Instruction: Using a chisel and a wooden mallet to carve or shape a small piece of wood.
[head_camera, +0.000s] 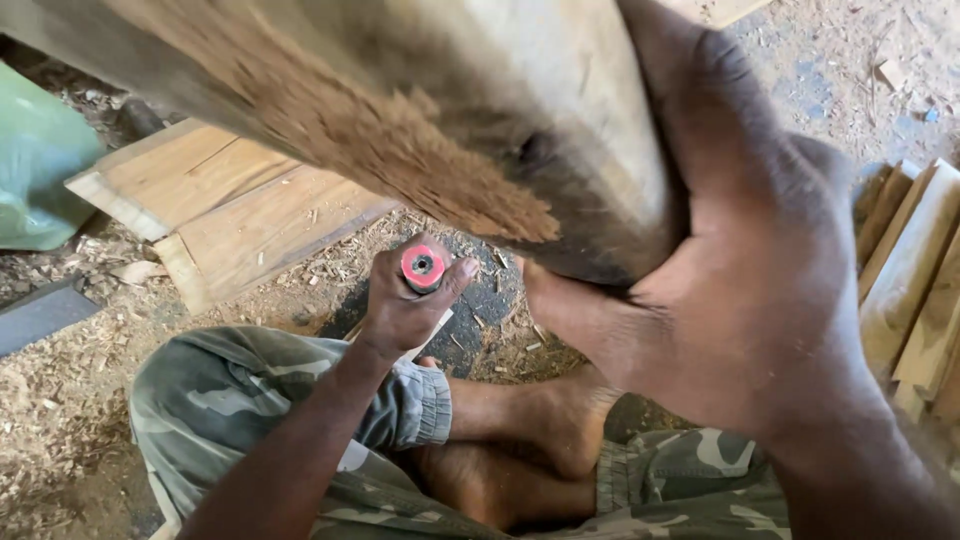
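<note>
A: What is the left hand (405, 305) doing?

B: It is clenching around a tool handle (423, 267) with a red end cap. The cap is facing the camera, and the thumb is lying beside it. The working end of the tool is hidden below the fist.

A: And the right hand (740, 270)?

B: It is gripping the wooden plank (420, 100), fingers wrapping over the far edge and thumb pressing under the near edge. The plank is filling the upper part of the view, running from upper left to centre, with a rough, fibrous strip showing along its face.

A: Where is the person sitting?

B: On the ground, legs crossing, in camouflage shorts (230, 400). Sawdust (60, 400) is covering the floor. Flat boards (225, 205) are lying beyond the left hand, and stacked wood strips (915, 280) are lying at the right edge.
</note>
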